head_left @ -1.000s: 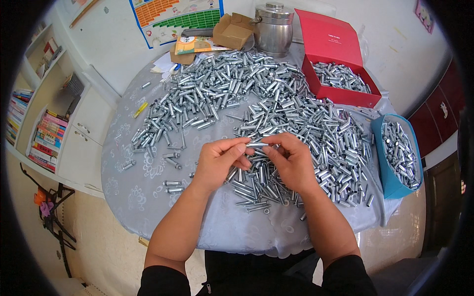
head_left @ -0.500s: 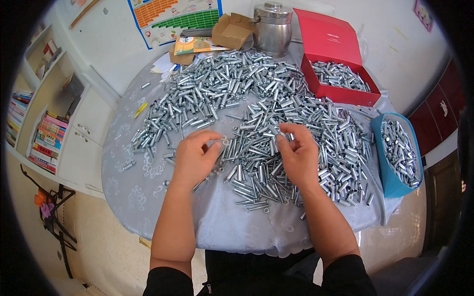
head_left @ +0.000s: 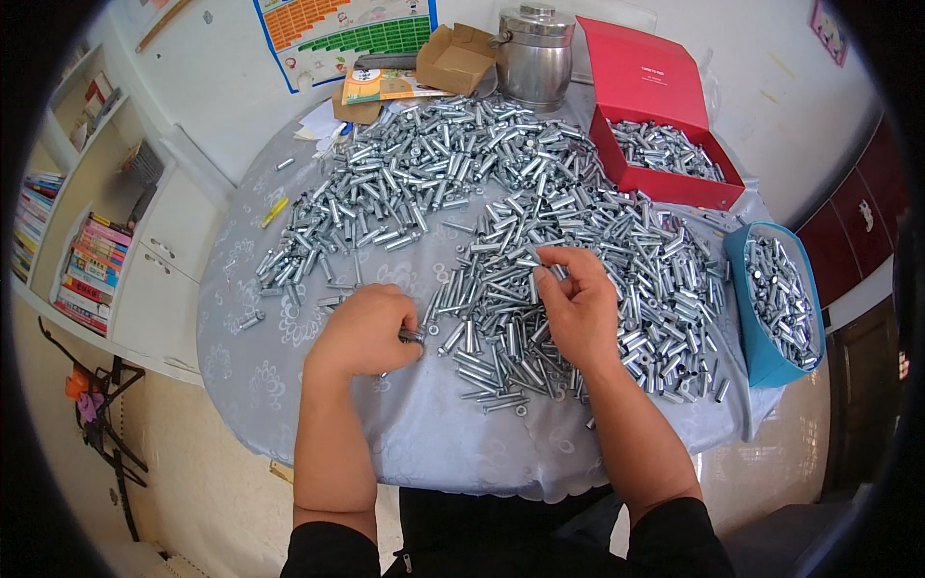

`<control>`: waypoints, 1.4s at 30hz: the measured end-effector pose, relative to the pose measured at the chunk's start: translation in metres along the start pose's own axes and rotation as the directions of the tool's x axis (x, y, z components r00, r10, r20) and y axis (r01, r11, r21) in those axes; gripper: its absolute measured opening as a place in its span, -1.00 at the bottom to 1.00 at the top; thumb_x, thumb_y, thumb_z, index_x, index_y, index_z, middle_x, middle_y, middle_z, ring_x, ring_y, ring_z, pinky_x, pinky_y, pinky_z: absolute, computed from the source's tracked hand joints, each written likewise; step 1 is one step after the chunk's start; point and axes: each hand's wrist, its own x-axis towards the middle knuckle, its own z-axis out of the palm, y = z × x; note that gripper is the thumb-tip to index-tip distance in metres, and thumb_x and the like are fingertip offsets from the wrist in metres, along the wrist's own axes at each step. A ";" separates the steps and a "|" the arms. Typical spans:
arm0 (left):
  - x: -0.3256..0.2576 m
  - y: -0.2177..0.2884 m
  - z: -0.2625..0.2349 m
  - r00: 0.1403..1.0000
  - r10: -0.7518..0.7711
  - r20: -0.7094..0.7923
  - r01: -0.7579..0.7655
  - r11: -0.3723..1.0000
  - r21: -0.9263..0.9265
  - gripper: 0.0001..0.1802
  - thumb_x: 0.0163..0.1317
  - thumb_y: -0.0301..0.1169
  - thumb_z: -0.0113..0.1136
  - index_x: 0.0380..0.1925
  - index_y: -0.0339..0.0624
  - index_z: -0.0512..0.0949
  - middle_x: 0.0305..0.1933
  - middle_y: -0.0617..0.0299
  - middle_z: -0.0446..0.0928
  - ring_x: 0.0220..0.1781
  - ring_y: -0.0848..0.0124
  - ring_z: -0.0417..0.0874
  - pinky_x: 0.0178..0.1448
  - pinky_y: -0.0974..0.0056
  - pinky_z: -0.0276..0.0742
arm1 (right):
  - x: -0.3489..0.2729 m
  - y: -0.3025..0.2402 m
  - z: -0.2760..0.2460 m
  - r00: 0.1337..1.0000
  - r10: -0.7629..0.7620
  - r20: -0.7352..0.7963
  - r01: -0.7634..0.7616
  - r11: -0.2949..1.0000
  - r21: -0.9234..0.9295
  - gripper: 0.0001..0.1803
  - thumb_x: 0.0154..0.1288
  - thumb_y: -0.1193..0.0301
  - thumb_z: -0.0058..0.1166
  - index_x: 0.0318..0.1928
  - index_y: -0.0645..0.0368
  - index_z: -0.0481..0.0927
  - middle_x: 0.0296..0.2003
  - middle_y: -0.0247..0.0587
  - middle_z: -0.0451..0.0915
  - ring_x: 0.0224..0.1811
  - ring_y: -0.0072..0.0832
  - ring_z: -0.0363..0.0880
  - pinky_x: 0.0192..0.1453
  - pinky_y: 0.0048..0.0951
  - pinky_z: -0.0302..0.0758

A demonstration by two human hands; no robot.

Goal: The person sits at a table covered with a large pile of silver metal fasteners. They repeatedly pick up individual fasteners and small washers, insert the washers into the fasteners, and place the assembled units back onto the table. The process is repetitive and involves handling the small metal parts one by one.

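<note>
1. Both hands rest on the round table (head_left: 289,405); the left hand (head_left: 366,332) is curled nearly closed, pinching a small metal piece (head_left: 412,336) at its fingertips, likely to keep it apart from the heap.
2. Right hand (head_left: 576,308) lies knuckles-up on the pile of metal sleeves (head_left: 501,222), fingers bent as if picking; whether it grips one I cannot tell.
3. Sorted sleeves sit in the red box (head_left: 674,183) and the blue tray (head_left: 761,356), within reach.
4. Fingertips hide the grasp; the steel pot (head_left: 533,43) is cut off at the top.
</note>
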 end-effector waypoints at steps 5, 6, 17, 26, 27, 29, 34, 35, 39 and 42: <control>0.005 0.003 0.009 1.000 0.017 0.000 -0.017 0.998 0.066 -0.79 -0.11 -0.38 0.40 -0.52 -0.21 0.57 -0.45 0.21 0.60 -0.33 0.29 0.61 -0.15 0.23 0.50 | 0.000 -0.001 0.000 1.000 0.000 -0.006 0.000 1.000 0.004 -0.80 0.24 0.57 0.19 -0.10 0.22 0.65 -0.20 -0.21 0.59 -0.53 -0.59 0.43 -0.43 -0.57 0.41; 0.007 0.006 0.008 0.998 -0.066 -0.016 0.065 0.995 -0.080 -0.81 -0.06 -0.41 0.40 -0.48 -0.21 0.58 -0.45 0.24 0.60 -0.35 0.36 0.60 -0.18 0.27 0.49 | 0.000 -0.001 -0.001 1.000 -0.004 -0.011 0.004 1.000 0.009 -0.80 0.25 0.56 0.19 -0.10 0.22 0.65 -0.20 -0.22 0.59 -0.53 -0.59 0.43 -0.43 -0.57 0.41; 0.033 0.037 0.034 0.940 -0.218 -0.263 -0.206 0.252 -0.946 -0.77 0.25 -0.57 0.26 -0.09 -0.32 0.57 -0.15 0.10 0.68 -0.16 0.44 0.70 -0.04 0.35 0.66 | -0.004 0.005 0.002 0.988 0.043 0.151 -0.069 0.983 0.172 -0.84 0.35 0.42 0.21 -0.16 0.24 0.69 -0.41 -0.31 0.63 -0.49 -0.70 0.41 -0.43 -0.60 0.39; 0.041 0.039 0.053 0.936 -0.185 -0.301 -0.274 0.157 -0.949 -0.83 0.26 -0.60 0.24 -0.14 -0.34 0.57 -0.20 0.05 0.68 -0.22 0.39 0.73 -0.12 0.36 0.70 | -0.005 0.001 0.002 0.931 0.152 0.333 -0.260 0.914 0.311 -0.84 0.35 0.45 0.21 -0.13 0.25 0.69 -0.42 -0.40 0.64 -0.46 -0.73 0.45 -0.40 -0.64 0.38; 0.041 0.038 0.052 0.941 -0.180 -0.287 -0.257 0.176 -0.950 -0.83 0.26 -0.60 0.25 -0.14 -0.35 0.57 -0.21 0.05 0.68 -0.23 0.39 0.74 -0.14 0.37 0.70 | -0.004 0.000 0.002 0.927 0.178 0.331 -0.288 0.902 0.322 -0.85 0.34 0.47 0.21 -0.12 0.24 0.69 -0.43 -0.41 0.63 -0.47 -0.74 0.45 -0.40 -0.65 0.38; 0.040 0.036 0.051 0.950 -0.170 -0.261 -0.224 0.213 -0.951 -0.83 0.26 -0.59 0.26 -0.14 -0.36 0.58 -0.25 0.04 0.68 -0.26 0.39 0.74 -0.17 0.37 0.71 | -0.002 0.001 -0.002 0.924 0.199 0.328 -0.303 0.902 0.309 -0.84 0.32 0.49 0.22 -0.11 0.24 0.68 -0.44 -0.44 0.62 -0.47 -0.77 0.43 -0.41 -0.65 0.37; 0.038 0.037 0.049 0.961 -0.196 -0.192 -0.155 0.191 -0.969 -0.82 0.26 -0.55 0.28 -0.14 -0.36 0.59 -0.26 0.12 0.68 -0.29 0.44 0.72 -0.21 0.42 0.67 | -0.001 -0.003 -0.003 0.947 0.150 0.283 -0.251 0.898 0.362 -0.83 0.31 0.51 0.24 -0.10 0.25 0.68 -0.44 -0.44 0.61 -0.48 -0.81 0.41 -0.42 -0.67 0.35; 0.038 0.037 0.049 0.959 -0.205 -0.197 -0.160 0.185 -0.970 -0.82 0.26 -0.55 0.29 -0.15 -0.35 0.59 -0.27 0.12 0.68 -0.30 0.44 0.72 -0.22 0.43 0.67 | -0.001 -0.007 -0.002 0.941 0.180 0.286 -0.288 0.869 0.402 -0.83 0.30 0.51 0.23 -0.11 0.25 0.68 -0.41 -0.42 0.61 -0.48 -0.81 0.41 -0.42 -0.67 0.35; 0.039 0.037 0.053 0.956 -0.202 -0.212 -0.173 0.194 -0.966 -0.84 0.27 -0.56 0.28 -0.16 -0.35 0.59 -0.27 0.10 0.68 -0.31 0.43 0.73 -0.23 0.41 0.69 | 0.001 -0.001 -0.005 0.894 0.221 0.390 -0.306 0.936 0.171 -0.82 0.30 0.53 0.23 -0.09 0.28 0.66 -0.24 -0.33 0.62 -0.48 -0.81 0.41 -0.43 -0.68 0.35; 0.040 0.037 0.054 0.954 -0.202 -0.222 -0.182 0.197 -0.963 -0.86 0.27 -0.58 0.26 -0.17 -0.35 0.59 -0.28 0.07 0.68 -0.33 0.40 0.74 -0.24 0.38 0.71 | -0.001 -0.004 -0.004 0.893 0.253 0.372 -0.366 0.890 0.273 -0.82 0.33 0.48 0.22 -0.10 0.29 0.66 -0.27 -0.30 0.64 -0.48 -0.78 0.42 -0.43 -0.67 0.35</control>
